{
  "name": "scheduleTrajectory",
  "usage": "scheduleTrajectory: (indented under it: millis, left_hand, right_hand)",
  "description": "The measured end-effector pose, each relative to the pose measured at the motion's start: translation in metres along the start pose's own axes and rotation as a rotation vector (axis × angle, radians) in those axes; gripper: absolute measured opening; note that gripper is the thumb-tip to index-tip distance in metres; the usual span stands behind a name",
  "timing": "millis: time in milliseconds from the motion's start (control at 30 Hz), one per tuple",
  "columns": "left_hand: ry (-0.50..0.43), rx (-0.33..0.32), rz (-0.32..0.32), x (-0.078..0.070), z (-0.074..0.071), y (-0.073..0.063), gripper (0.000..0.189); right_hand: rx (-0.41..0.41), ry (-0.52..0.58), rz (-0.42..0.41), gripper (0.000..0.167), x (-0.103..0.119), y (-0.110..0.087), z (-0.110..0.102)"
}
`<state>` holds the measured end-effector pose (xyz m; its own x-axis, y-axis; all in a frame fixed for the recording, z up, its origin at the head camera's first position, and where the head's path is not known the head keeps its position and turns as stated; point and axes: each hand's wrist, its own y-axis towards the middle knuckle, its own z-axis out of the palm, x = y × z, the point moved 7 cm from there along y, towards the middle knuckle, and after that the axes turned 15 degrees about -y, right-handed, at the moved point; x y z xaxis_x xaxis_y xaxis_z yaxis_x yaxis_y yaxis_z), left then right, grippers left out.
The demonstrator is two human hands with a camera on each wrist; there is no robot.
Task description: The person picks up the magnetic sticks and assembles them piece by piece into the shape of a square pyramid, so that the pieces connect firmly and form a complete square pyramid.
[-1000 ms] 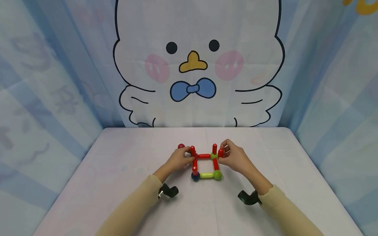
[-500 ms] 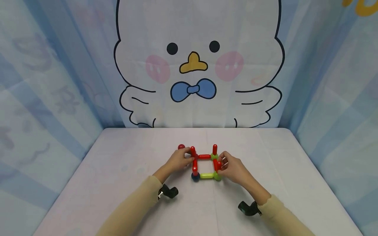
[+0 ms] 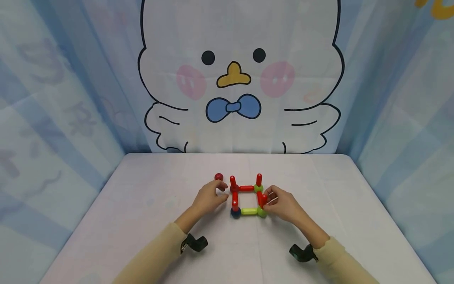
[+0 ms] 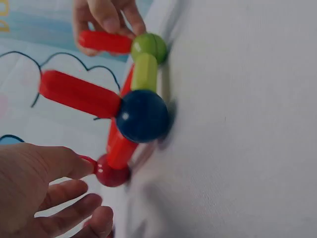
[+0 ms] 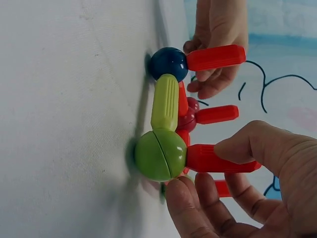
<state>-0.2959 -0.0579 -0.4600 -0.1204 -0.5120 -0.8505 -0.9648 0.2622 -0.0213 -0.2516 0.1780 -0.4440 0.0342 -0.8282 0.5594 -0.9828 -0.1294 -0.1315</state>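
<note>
A square of rods and balls lies on the table, with an upright red rod on each corner ball. At its near right corner my right hand (image 3: 285, 203) pinches a red rod (image 5: 200, 158), which stands on the green ball (image 5: 159, 154). My left hand (image 3: 209, 198) is just left of the square, thumb and fingers spread apart with nothing between them. The red ball (image 4: 112, 171) at the far left corner is closest to it. A yellow-green rod (image 5: 165, 101) joins the near green ball to the dark blue ball (image 4: 142, 115). Another green ball (image 3: 258, 188) forms the far right corner.
A loose red ball (image 3: 218, 176) sits on the white table (image 3: 149, 189) behind my left hand. Beyond the table's back edge hangs a curtain (image 3: 234, 130) with a cartoon print. Wrist cameras stick out inward from both sleeves.
My left hand has let go of the red rod at the far left corner and drawn back left. My right hand has brought its red rod nearer, onto the near right green ball.
</note>
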Motion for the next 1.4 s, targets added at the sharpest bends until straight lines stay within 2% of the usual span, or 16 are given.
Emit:
scheduleTrajectory:
  millis: [67, 200, 267, 500, 633, 800, 1400]
  left_hand:
    - [-0.029, 0.037, -0.007, -0.003, -0.001, -0.009, 0.027]
    - [-0.099, 0.157, 0.000, -0.009, 0.006, -0.025, 0.029]
    - [-0.122, 0.187, 0.005, -0.012, 0.009, -0.032, 0.029]
    - [-0.117, 0.137, 0.029, -0.018, 0.014, -0.044, 0.024]
    - [-0.107, 0.121, 0.053, -0.020, 0.015, -0.043, 0.019]
    - [-0.107, 0.130, 0.068, -0.021, 0.017, -0.039, 0.017]
    - [-0.035, 0.122, 0.068, -0.025, 0.024, -0.016, 0.021]
  right_hand:
    - [-0.002, 0.002, -0.001, 0.028, -0.001, 0.000, 0.000]
    - [-0.006, 0.010, -0.006, 0.026, -0.001, 0.000, -0.001]
    - [-0.006, 0.013, -0.016, 0.026, 0.000, 0.000, -0.001]
    - [-0.015, 0.012, -0.012, 0.024, 0.000, 0.000, 0.001]
    - [-0.014, -0.002, -0.013, 0.025, 0.000, 0.000, 0.002]
    - [-0.007, -0.018, -0.008, 0.026, 0.000, 0.000, 0.003]
    - [-0.030, -0.062, 0.018, 0.023, 0.001, 0.013, 0.006]
